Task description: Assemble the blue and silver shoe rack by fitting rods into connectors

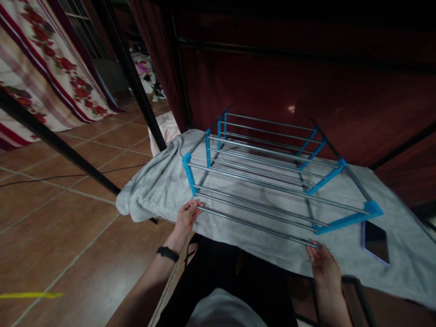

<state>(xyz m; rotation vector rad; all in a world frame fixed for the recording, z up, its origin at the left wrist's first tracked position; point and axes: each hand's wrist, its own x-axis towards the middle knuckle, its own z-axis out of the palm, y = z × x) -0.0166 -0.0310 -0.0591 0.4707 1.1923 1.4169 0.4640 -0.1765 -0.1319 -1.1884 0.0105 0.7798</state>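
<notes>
Your left hand (185, 215) is pinching the left end of a grey metal rod (254, 225) between thumb and fingers, while your right hand (324, 262) is grasping the opposite end with its fingertips. The rod is running along the near edge of a grey blanket (155, 190), just in front of a tiered rack (259, 183) of metal bars and blue connectors (361, 215), which is resting on the blanket and extending toward its far edge. A smartphone (375, 242) is lying dark screen up toward the blanket's right edge, near the rack. A black wristband (167, 253) is encircling your left wrist. Beyond the blanket's left edge, a tiled floor (85, 222) is showing.
</notes>
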